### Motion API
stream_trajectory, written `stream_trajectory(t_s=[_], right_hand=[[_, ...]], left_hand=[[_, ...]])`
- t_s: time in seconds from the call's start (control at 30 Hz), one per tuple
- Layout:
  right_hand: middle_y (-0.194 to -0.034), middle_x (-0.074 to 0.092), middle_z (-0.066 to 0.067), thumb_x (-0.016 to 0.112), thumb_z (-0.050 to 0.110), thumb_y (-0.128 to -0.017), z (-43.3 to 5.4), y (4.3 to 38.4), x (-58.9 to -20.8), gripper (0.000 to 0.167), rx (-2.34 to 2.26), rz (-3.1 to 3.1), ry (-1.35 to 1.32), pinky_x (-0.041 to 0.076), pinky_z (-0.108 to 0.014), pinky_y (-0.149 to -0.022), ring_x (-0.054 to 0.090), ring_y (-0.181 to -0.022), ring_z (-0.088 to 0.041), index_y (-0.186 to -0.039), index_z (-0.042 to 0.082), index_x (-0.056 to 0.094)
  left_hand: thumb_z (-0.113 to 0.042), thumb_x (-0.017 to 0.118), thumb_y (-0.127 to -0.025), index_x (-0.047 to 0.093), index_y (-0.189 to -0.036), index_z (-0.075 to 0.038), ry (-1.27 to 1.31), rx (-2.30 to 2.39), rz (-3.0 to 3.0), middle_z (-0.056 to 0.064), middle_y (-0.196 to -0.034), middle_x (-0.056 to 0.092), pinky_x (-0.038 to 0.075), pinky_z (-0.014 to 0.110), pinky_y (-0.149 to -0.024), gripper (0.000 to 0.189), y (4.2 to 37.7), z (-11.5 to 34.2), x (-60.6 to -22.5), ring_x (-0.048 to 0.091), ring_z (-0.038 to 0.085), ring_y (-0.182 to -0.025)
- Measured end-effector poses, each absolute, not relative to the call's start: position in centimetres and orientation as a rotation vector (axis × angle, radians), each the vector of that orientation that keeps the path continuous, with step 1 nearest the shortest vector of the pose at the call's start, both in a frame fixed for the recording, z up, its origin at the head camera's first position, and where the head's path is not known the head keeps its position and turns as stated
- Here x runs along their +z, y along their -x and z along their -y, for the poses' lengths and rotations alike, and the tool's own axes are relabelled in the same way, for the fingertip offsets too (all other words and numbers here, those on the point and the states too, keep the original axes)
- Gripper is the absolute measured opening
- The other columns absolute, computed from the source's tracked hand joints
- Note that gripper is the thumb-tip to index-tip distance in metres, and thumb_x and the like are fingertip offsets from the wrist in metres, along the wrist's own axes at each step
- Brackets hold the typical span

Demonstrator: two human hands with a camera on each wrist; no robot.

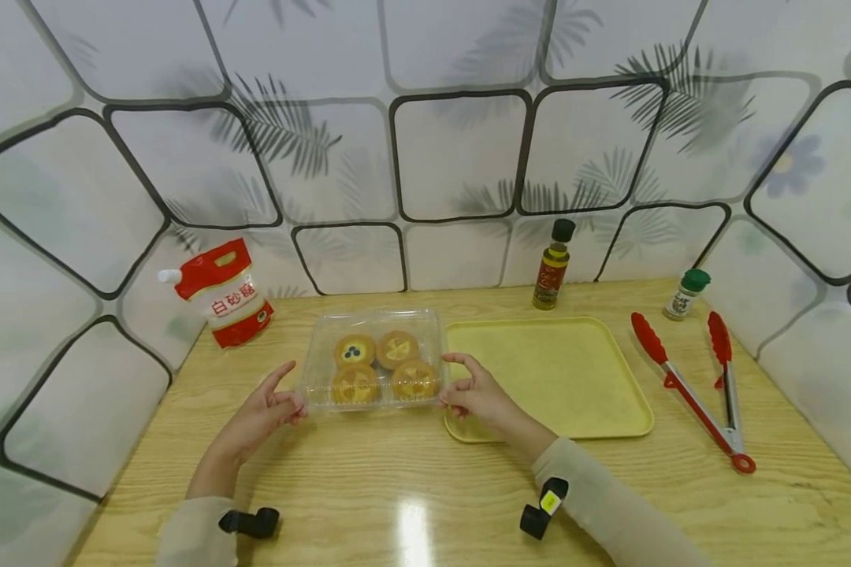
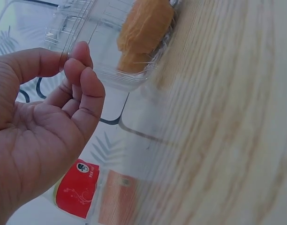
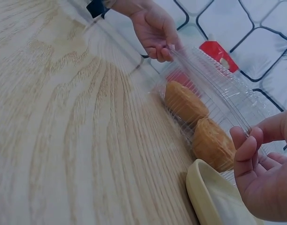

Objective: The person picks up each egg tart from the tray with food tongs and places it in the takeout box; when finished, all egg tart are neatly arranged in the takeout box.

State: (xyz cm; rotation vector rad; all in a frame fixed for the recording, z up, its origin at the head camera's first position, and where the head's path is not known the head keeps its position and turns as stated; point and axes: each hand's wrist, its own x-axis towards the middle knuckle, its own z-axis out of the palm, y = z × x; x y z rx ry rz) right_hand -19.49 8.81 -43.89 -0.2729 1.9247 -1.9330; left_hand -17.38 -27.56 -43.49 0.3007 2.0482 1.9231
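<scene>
A clear plastic clamshell box (image 1: 372, 321) lies on the wooden table, left of a yellow tray. Several round tarts (image 1: 397, 349) show through its lid, one topped with dark blue berries. My left hand (image 1: 261, 416) pinches the box's near left corner between thumb and fingers; in the left wrist view, the fingertips (image 2: 82, 56) meet at the plastic rim. At the near right corner, my right hand (image 1: 484, 400) pinches the same rim, index finger extended along the side in the head view. The right wrist view shows the tarts' brown sides (image 3: 211, 145) through the clear wall.
The yellow tray (image 1: 546, 378) lies right of the box, under my right hand. Farther right are red-tipped tongs (image 1: 702, 417), spread apart, and a green-capped shaker (image 1: 686, 294). A dark-capped bottle (image 1: 551, 268) stands behind the tray. A red-and-white sugar pouch (image 1: 228, 295) stands at back left.
</scene>
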Motion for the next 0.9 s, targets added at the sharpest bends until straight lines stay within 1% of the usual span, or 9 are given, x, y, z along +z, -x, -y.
stream_trajectory(t_s=[0.13,0.33,0.5,0.67,0.8,0.9], right_hand=[[-0.078,0.064,-0.014,0.059,-0.004,-0.088,-8.9,19.6,-44.0,0.064,-1.939,-1.915,0.270,0.041,-0.022,-0.052,0.049,-0.054,-0.011,-0.144,0.007,0.029],[-0.084,0.065,-0.020,0.061,0.002,-0.090,-9.3,19.7,-44.5,0.066,-1.926,-1.881,0.318,0.044,-0.024,-0.055,0.052,-0.055,-0.011,-0.146,0.011,0.028],[-0.087,0.068,-0.016,0.066,0.010,-0.088,-9.9,19.9,-44.8,0.076,-1.880,-1.889,0.380,0.045,-0.027,-0.060,0.055,-0.061,-0.013,-0.150,0.015,0.023],[-0.089,0.069,-0.013,0.069,0.016,-0.087,-10.5,20.1,-45.1,0.085,-1.820,-1.885,0.456,0.045,-0.029,-0.064,0.060,-0.070,-0.017,-0.153,0.019,0.014],[-0.097,0.067,-0.018,0.069,0.017,-0.088,-11.1,20.1,-45.1,0.088,-1.794,-1.875,0.477,0.045,-0.028,-0.062,0.061,-0.075,-0.017,-0.154,0.023,0.011],[-0.106,0.065,-0.022,0.069,0.016,-0.087,-11.5,20.1,-45.0,0.090,-1.794,-1.850,0.488,0.045,-0.027,-0.061,0.063,-0.079,-0.017,-0.154,0.021,0.009]], left_hand=[[0.002,0.048,-0.095,-0.006,-0.149,0.000,-0.346,1.915,-2.055,-0.008,-0.082,0.064,0.049,0.022,-0.073,0.076,17.3,27.6,-43.6,0.060,0.005,-0.079],[-0.004,0.048,-0.098,-0.002,-0.151,-0.004,-0.370,1.875,-2.053,-0.005,-0.087,0.062,0.050,0.024,-0.078,0.073,17.0,28.0,-43.9,0.059,0.008,-0.084],[-0.009,0.044,-0.100,-0.003,-0.152,-0.008,-0.353,1.895,-1.955,-0.003,-0.092,0.060,0.049,0.025,-0.083,0.070,16.8,28.4,-44.1,0.058,0.009,-0.089],[-0.007,0.043,-0.100,-0.008,-0.151,-0.008,-0.394,1.892,-1.879,-0.003,-0.096,0.060,0.048,0.024,-0.085,0.072,16.8,28.8,-44.3,0.058,0.008,-0.092],[-0.006,0.045,-0.100,-0.008,-0.151,-0.008,-0.376,1.841,-1.889,-0.001,-0.101,0.059,0.047,0.025,-0.086,0.074,16.7,29.0,-44.5,0.057,0.008,-0.093],[-0.008,0.048,-0.099,-0.007,-0.151,-0.007,-0.350,1.783,-1.942,0.002,-0.104,0.060,0.046,0.026,-0.087,0.076,16.6,29.1,-44.5,0.058,0.009,-0.094]])
